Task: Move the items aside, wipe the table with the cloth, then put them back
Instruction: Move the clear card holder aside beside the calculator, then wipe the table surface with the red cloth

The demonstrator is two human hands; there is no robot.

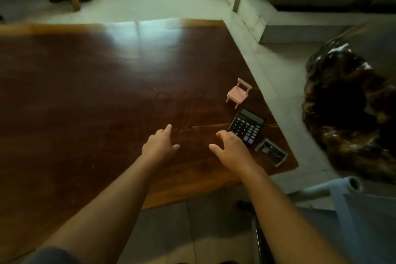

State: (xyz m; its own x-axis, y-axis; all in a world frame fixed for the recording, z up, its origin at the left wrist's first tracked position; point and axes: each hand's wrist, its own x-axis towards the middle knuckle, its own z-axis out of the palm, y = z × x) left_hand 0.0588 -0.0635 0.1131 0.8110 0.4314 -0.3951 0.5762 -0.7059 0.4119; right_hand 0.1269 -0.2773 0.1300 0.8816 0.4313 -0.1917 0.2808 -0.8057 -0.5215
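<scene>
Calculator (246, 127) lies flat near table (85, 92) right edge, long axis diagonal, display end twd far right, keys twd person. Pink mini chair (238, 93) upright just beyond it, clear box (271, 152) just beside on near side. Right hand (230, 148) spread, fingers over calculator's near corner; contact unclear. Left hand (160, 144) loosely spread, empty, index pointing fwd over bare wood.
</scene>
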